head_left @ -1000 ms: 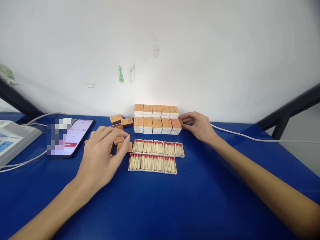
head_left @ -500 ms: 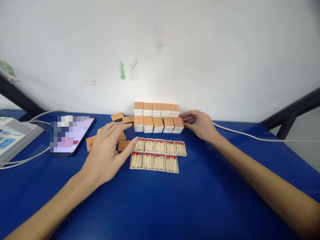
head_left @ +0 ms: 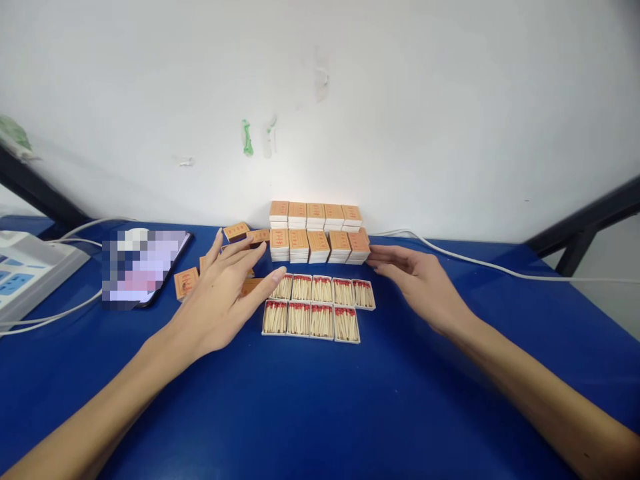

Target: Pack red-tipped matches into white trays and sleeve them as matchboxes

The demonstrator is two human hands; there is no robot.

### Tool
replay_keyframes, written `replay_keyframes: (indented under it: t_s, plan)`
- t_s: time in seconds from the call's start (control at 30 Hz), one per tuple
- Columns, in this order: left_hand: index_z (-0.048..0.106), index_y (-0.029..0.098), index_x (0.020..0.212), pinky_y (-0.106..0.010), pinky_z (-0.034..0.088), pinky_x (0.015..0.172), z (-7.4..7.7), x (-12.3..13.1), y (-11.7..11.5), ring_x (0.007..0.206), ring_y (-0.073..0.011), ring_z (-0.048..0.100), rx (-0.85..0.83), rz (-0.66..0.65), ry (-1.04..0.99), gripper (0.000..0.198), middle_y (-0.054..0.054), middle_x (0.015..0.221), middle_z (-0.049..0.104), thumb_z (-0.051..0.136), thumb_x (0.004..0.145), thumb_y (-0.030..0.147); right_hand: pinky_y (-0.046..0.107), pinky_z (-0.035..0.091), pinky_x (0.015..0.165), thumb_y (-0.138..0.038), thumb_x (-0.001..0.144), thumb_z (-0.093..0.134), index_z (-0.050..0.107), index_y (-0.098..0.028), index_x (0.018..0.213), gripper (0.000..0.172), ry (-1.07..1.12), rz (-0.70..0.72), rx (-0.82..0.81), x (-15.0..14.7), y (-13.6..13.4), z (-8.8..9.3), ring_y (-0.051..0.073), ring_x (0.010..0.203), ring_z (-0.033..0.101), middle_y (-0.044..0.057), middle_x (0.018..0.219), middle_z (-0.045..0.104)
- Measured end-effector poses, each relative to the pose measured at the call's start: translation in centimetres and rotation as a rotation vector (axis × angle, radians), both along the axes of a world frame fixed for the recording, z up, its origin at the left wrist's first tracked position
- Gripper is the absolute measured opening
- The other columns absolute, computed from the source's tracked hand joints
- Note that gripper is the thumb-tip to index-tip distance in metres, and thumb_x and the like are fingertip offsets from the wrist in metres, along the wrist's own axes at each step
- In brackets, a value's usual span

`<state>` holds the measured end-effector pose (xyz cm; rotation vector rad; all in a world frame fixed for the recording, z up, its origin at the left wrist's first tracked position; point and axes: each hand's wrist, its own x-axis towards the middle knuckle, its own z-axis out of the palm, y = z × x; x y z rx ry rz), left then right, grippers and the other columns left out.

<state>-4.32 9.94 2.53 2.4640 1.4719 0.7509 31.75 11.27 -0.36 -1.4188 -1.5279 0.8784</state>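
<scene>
A: Blue table top (head_left: pixel 350 413), and on it many match boxes. The left hand (head_left: pixel 220 300) is flat, fingers stretched and a bit apart, nothing held. It lies over some loose orange sleeves (head_left: pixel 186 283), w/ the thumb tip just beside the open trays of matches (head_left: pixel 317 307).

B: How are the trays put?

A: In two rows, touching each other: five in the far row, four in the near row. Red heads point away from the person.

B: And the right hand (head_left: pixel 425 283)?

A: Also open, palm turned a bit inward, fingers straight and near together. It holds nothing. The fingertips (head_left: pixel 376 259) are just beside the right end of the stacked closed boxes (head_left: pixel 317 230), I cannot tell if they touch. The right end of the far tray row is near this hand.

B: Where is the stack?

A: Behind the trays, close to the white wall (head_left: pixel 350 100); a back row higher and a front row lower, approx. five boxes wide each.

B: Other things?

A: A phone (head_left: pixel 145 267) on the left side, screen blurred, near the sleeves. More left, a white device (head_left: pixel 30 273) w/ blue keys. A white cable (head_left: pixel 500 268) runs along the table behind the right hand.
</scene>
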Motion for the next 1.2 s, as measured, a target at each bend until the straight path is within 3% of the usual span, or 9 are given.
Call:
replay_keyframes:
  t_s: [0.2, 0.4, 0.73, 0.97, 1.2]
  plan:
    - [0.064, 0.021, 0.166, -0.072, 0.009, 0.149, -0.1, 0.0, 0.0, 0.173, -0.0368, 0.045, -0.044, -0.028, 0.000, 0.072, -0.013, 0.172, 0.064, 0.043, 0.119, 0.071, 0.060, 0.058, 0.127, -0.028, 0.099, 0.073, 0.088, -0.029, 0.136, 0.040, 0.058, 0.027, -0.030, -1.9, -0.6, 0.6, 0.036, 0.135, 0.080, 0.007, 0.140, 0.087]
    - [0.060, 0.009, 0.168, -0.071, 0.012, 0.149, -0.6, -0.2, 0.2, 0.174, -0.0388, 0.043, -0.092, -0.016, -0.023, 0.085, -0.021, 0.172, 0.062, 0.045, 0.117, 0.076, 0.063, 0.056, 0.129, -0.029, 0.099, 0.075, 0.090, -0.030, 0.131, 0.036, 0.072, 0.025, -0.049, -2.3, -0.8, 0.9, 0.037, 0.134, 0.081, 0.006, 0.135, 0.088]
    - [0.059, 0.033, 0.171, -0.075, 0.006, 0.148, -0.3, -0.4, 0.7, 0.175, -0.0350, 0.042, -0.093, -0.029, -0.102, 0.066, -0.005, 0.179, 0.056, 0.048, 0.119, 0.071, 0.061, 0.059, 0.126, -0.034, 0.099, 0.079, 0.093, -0.031, 0.126, 0.030, 0.100, 0.022, -0.061, -3.0, -0.8, 1.0, 0.039, 0.140, 0.077, 0.004, 0.136, 0.088]
    - [0.065, 0.026, 0.165, -0.072, 0.006, 0.149, -0.4, -0.4, 0.7, 0.173, -0.0354, 0.046, -0.122, 0.003, -0.149, 0.070, -0.009, 0.177, 0.059, 0.052, 0.115, 0.073, 0.062, 0.059, 0.126, -0.031, 0.099, 0.076, 0.093, -0.031, 0.126, 0.032, 0.109, 0.022, -0.060, -3.0, -0.8, 1.1, 0.039, 0.139, 0.078, 0.005, 0.135, 0.089]
    - [0.074, 0.031, 0.155, -0.076, 0.008, 0.148, -0.4, -0.5, 0.9, 0.166, -0.0379, 0.055, -0.162, 0.026, -0.232, 0.062, -0.005, 0.168, 0.069, 0.055, 0.114, 0.073, 0.060, 0.059, 0.125, -0.029, 0.096, 0.076, 0.093, -0.029, 0.122, 0.032, 0.146, 0.014, -0.063, -3.1, -0.9, 1.1, 0.037, 0.134, 0.080, 0.005, 0.132, 0.089]
